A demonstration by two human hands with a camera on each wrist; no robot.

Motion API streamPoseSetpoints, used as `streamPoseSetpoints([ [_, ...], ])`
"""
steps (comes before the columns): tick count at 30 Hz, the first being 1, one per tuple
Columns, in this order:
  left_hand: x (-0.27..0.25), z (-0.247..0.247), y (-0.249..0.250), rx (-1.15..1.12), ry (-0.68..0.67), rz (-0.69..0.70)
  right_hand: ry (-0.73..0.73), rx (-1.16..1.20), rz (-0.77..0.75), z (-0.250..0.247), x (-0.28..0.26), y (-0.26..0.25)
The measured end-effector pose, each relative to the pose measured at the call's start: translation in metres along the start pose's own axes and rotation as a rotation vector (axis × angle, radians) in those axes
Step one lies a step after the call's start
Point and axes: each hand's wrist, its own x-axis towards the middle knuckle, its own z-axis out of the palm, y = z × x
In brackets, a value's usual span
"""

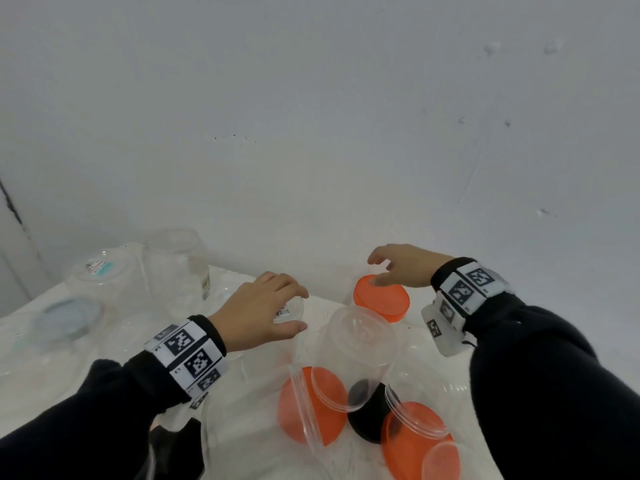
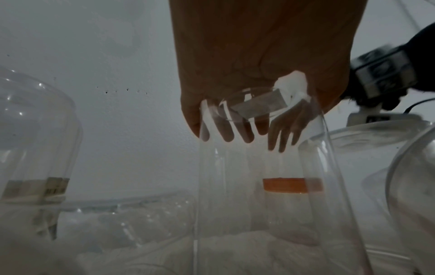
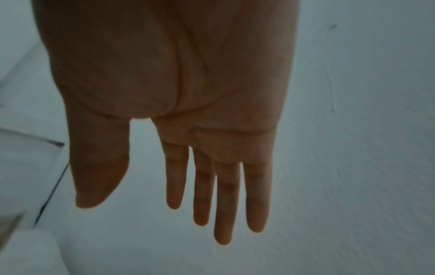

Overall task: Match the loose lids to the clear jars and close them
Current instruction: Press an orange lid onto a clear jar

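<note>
At far left on the white table (image 1: 322, 306) we see a grey lid (image 1: 69, 315) lying flat, and behind it two inverted clear jars (image 1: 176, 261), the nearer one bearing a label on its base

1. Left hand (image 1: 258, 311): it reaches forward over a small clear jar (image 1: 289, 311) that stands upside down, its base carrying a barcode sticker. In the left wrist view the fingers (image 2: 226, 130) curl down around that base and the thumb sits on the opposite side, so we read the hand as gripping the jar

2. Centre: a larger clear jar (image 1: 360, 344) stands inverted just beside the small one. In front of it an orange lid (image 1: 311, 407), a black lid (image 1: 369, 414) and a second orange lid (image 1: 415, 441) lie among further clear containers

3. Right hand (image 1: 403, 266): it hovers above an orange lid at the rear (image 1: 381, 303). The right wrist view shows the fingers (image 3: 226, 204) straight and spread, the thumb apart from them, nothing held. Whether a fingertip touches the lid we cannot tell

Both wrists carry marker bands (image 1: 188, 358) over dark sleeves
</note>
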Motion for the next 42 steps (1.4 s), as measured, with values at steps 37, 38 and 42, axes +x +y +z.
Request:
streamPoseSetpoints([
  [37, -0.019, -0.024, 0.012, -0.236, 0.252, 0.069, 0.394, 0.017, -0.155, 0.062, -0.101, -0.033],
  [38, -0.025, -0.028, 0.018, -0.225, 0.285, 0.083, 0.443, 0.036, -0.162, 0.061, -0.106, -0.032],
  [42, -0.056, -0.042, 0.054, -0.19, 0.413, 0.157, 0.629, 0.175, -0.184, 0.055, -0.13, -0.028],
])
